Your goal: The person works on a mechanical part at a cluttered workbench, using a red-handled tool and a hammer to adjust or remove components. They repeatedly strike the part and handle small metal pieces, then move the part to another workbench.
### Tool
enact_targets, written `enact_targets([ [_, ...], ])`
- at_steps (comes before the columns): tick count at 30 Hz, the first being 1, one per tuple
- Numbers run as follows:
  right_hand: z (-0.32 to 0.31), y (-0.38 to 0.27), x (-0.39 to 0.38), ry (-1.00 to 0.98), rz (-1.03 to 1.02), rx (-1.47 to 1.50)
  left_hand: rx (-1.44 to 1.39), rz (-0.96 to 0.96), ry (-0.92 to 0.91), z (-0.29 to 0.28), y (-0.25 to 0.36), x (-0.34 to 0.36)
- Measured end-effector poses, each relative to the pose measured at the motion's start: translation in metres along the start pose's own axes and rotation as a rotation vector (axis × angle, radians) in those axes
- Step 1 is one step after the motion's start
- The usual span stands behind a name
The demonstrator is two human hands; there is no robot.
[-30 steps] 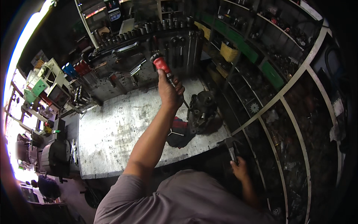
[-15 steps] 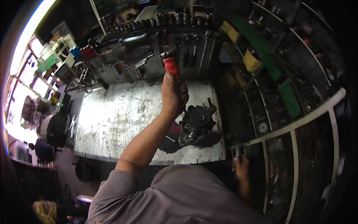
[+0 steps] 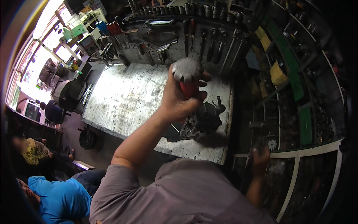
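Note:
My left hand [image 3: 179, 99] is raised over the workbench [image 3: 123, 89], its fingers wrapped round a red tool [image 3: 189, 89] with a rounded grey metal end [image 3: 187, 69]. What kind of tool it is I cannot make out. Behind and below that hand, a dark metal engine part [image 3: 209, 115] with a short pipe stub rests on the bench's right side, partly hidden by my wrist. Off the bench's right edge, my right hand [image 3: 261, 156] is closed round a hammer-shaped tool [image 3: 257, 125], head upward; both are dim and smeared by motion.
Wrenches, pliers and a row of sockets [image 3: 209, 10] line the dark rack behind the bench. Shelves [image 3: 278, 74] of parts stand along the right. Machinery [image 3: 67, 91] is at the left, with a black bucket [image 3: 87, 138] on the floor. Two people [image 3: 63, 198] are at the lower left.
The view has shifted, bringing a person in blue into sight. My left hand has turned the red tool so its grey end shows. My right hand has risen with the hammer-shaped tool.

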State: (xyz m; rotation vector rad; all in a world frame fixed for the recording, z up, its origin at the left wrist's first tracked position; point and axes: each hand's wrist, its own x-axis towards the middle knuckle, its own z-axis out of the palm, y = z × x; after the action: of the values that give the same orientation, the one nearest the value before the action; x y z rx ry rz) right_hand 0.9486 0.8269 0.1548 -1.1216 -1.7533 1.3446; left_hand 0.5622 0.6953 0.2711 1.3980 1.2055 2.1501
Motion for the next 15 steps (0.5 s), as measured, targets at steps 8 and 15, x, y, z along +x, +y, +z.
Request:
enact_targets([
  [8, 0.019, -0.122, 0.012, -0.192, -0.171, 0.19, -0.134, -0.262, -0.444, -0.023, 0.029, 0.046],
  [15, 0.023, -0.24, 0.03, -0.111, -0.559, -0.049, -0.124, -0.246, -0.629, -0.014, 0.023, 0.061],
])
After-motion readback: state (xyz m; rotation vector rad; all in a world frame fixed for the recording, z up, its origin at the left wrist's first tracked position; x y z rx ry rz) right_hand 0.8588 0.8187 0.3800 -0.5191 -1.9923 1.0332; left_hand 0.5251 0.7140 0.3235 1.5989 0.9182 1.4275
